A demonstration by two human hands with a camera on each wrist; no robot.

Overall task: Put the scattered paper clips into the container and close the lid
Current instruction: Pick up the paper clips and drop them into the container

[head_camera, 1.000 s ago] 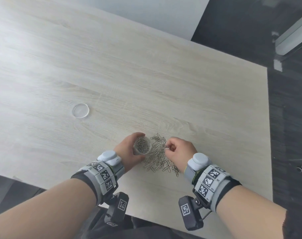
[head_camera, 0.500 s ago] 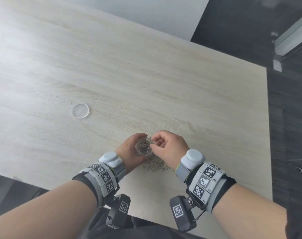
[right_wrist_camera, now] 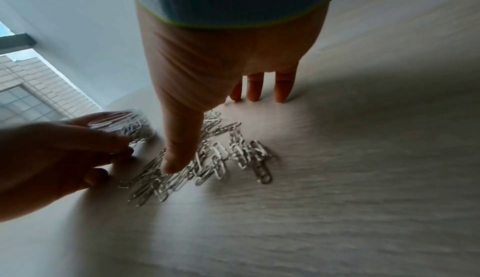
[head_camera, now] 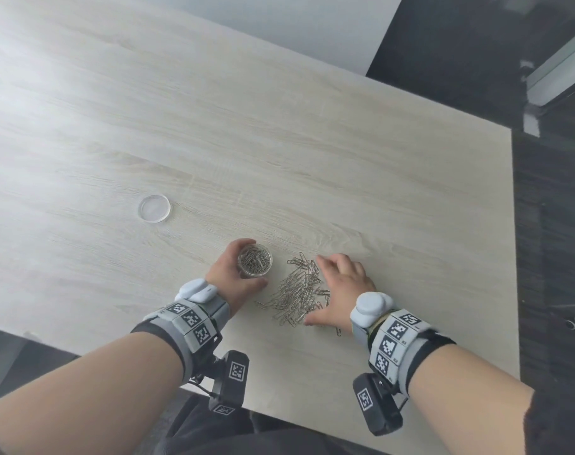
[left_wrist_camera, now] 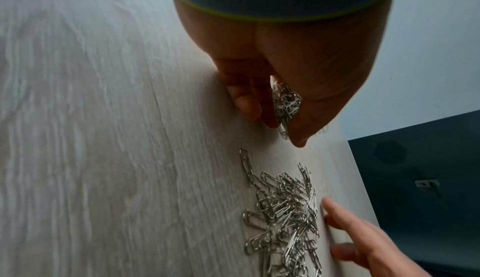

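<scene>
A small clear round container point(head_camera: 255, 261) point(right_wrist_camera: 127, 126) partly filled with silver paper clips stands upright on the wooden table point(head_camera: 279, 142). My left hand point(head_camera: 236, 274) point(left_wrist_camera: 280, 88) grips it round its side. A loose pile of paper clips point(head_camera: 299, 290) point(left_wrist_camera: 283, 215) point(right_wrist_camera: 207, 158) lies just right of it. My right hand point(head_camera: 338, 287) point(right_wrist_camera: 223, 105) is spread flat over the pile's right side, fingertips on the table and thumb point(right_wrist_camera: 179, 154) on the clips. The clear round lid point(head_camera: 154, 208) lies apart, up and to the left.
One stray clip point(head_camera: 338, 331) lies by my right wrist. The table's right edge point(head_camera: 513, 257) drops to a dark floor. The near edge runs just under my forearms.
My right hand left the container's mouth, moved right and down, and opened flat over the pile. The left hand still holds the container, now a little further left of the pile.
</scene>
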